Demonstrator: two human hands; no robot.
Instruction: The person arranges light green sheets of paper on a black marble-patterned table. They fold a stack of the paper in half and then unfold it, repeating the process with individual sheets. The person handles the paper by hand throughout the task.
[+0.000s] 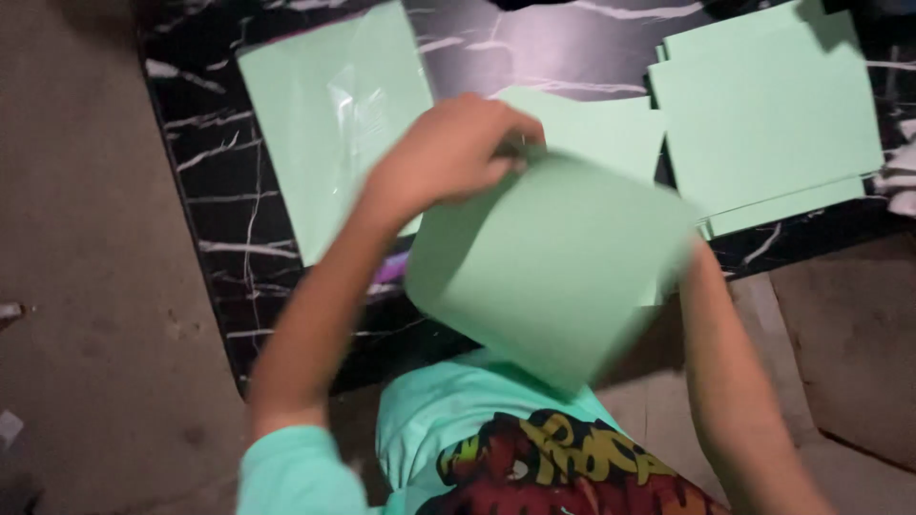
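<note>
Looking down, we are seeing a black table with white marble veins, and on it several lots of pale green paper. At its far right a stack of green sheets is lying, edges slightly fanned. At its left a sheet in a clear plastic sleeve is lying flat, the only container here, with just green paper showing inside. Between them another flat sheet is resting.

We are holding one green sheet up above the near table edge, curved and blurred. Our left hand is closing over its top edge, pinching it. Our right hand is hidden behind the sheet, only the forearm showing, so we cannot tell its grip.

We judge the sheet is being lifted and bent; steadying it with both hands seems called for.
</note>
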